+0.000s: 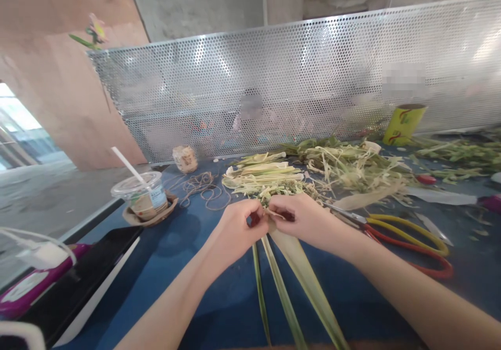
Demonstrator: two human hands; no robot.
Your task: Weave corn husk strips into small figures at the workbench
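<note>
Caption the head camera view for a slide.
Left hand and right hand pinch long leaf strips over a blue table, between a drink cup and scissors.

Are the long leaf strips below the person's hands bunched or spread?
Spread: the strips fan out below the left hand and right hand, blue table showing between them.

Open passage is left across the blue tabletop point(136, 282) between the left forearm point(180, 292) and the flat, black-topped rectangular slab point(97, 264). Between both forearms, room is split by long pale-green leaf strips point(307, 282). Right of the right hand point(299, 217), the way is obstructed by red-and-yellow-handled metal scissors point(360, 218); farther forward, reach is barred by a perforated metal panel point(219, 94).
</note>
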